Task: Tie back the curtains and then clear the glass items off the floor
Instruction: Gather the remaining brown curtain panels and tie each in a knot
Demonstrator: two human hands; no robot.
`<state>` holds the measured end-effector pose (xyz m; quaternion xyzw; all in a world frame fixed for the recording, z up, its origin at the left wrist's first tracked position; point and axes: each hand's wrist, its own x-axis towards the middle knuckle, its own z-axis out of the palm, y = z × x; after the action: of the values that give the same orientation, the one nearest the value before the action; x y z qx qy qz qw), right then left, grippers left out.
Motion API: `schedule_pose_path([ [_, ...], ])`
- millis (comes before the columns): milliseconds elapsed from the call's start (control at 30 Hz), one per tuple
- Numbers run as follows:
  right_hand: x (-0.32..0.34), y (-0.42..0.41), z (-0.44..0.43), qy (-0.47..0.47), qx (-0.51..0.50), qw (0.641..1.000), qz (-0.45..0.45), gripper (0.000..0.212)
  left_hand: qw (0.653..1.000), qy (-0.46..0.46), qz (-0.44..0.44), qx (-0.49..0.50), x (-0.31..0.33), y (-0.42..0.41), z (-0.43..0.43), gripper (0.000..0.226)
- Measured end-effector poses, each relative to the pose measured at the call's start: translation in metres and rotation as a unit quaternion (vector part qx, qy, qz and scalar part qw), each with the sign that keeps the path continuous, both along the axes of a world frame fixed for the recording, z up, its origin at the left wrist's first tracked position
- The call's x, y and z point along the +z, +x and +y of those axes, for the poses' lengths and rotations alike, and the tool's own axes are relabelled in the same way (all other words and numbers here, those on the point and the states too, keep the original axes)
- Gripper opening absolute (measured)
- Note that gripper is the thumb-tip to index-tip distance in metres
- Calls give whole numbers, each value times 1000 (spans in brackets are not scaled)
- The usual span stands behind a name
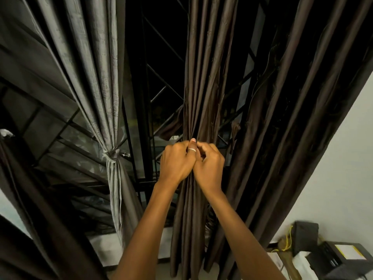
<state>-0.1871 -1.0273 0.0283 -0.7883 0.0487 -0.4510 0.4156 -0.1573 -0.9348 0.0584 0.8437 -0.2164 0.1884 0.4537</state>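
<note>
A dark brown curtain [203, 81] hangs in the middle, gathered into a narrow bunch at hand height. My left hand [177, 160] and my right hand [210, 164] meet at that bunch, knuckles together, fingers curled round the gathered fabric. A ring shows on a left finger. A grey curtain [94, 77] to the left is cinched with a knotted tie [113, 154]. More brown curtain [298, 110] hangs loose on the right. No glass items are visible.
A black window grille [155, 81] with dark panes stands behind the curtains. A white wall [343, 168] is at right. Black boxes [341, 257] and a yellow cord [288, 241] sit at lower right. Another dark curtain [26, 219] crosses the lower left.
</note>
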Motion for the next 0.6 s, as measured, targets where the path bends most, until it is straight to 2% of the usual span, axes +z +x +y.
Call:
schedule_pose_path([
  [167, -3, -6, -3, -12, -16, 1000, -10, 14, 999, 2, 17, 34, 12, -9, -10, 70],
  [400, -5, -15, -11, -20, 25, 999, -16, 23, 997, 11, 9, 80, 14, -18, -15, 52],
  [600, -10, -27, -11, -13, 50, 998, -26, 21, 996, 36, -14, 77, 19, -32, -12, 52],
])
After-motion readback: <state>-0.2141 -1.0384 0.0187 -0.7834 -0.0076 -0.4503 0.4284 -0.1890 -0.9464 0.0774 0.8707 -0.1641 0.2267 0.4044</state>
